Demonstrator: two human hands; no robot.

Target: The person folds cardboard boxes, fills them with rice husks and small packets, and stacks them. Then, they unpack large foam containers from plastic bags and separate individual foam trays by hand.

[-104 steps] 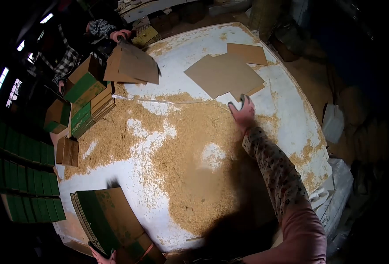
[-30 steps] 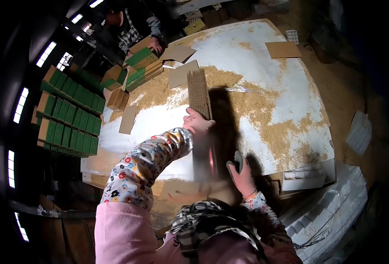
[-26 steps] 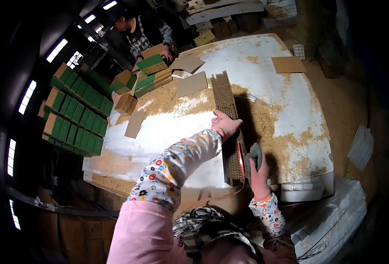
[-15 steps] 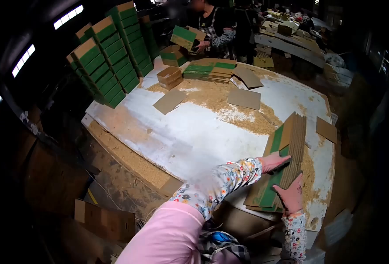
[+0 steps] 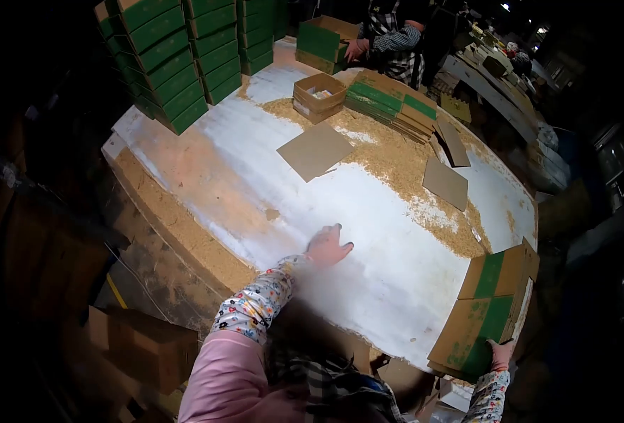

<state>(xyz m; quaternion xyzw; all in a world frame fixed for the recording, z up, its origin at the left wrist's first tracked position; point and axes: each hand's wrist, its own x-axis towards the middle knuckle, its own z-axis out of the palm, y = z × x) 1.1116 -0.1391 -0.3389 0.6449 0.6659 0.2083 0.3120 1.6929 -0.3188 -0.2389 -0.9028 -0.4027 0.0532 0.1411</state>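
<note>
My left hand point(image 5: 328, 245) is over the white tabletop point(image 5: 255, 211) near its front edge, fingers spread and holding nothing. At the right, my right hand point(image 5: 500, 354) grips the near right edge of a stack of flattened cardboard boxes point(image 5: 470, 328), brown with a green band. Part of that hand is hidden by the stack's edge. The stack lies at the table's right front corner. Both my forearms wear flowered sleeves.
Tall piles of green and brown boxes point(image 5: 160, 60) stand at the back left. Beyond the sawdust point(image 5: 382, 166) are a small open carton point(image 5: 319, 99) and more flattened boxes point(image 5: 375, 99). Loose cardboard sheets point(image 5: 315, 150) lie around. Across the table, a person handles a green box point(image 5: 319, 46).
My left hand has let go of the flattened boxes and moved left over the table. The stack now lies farther right and lower in view, my right hand still on it. The view has shifted.
</note>
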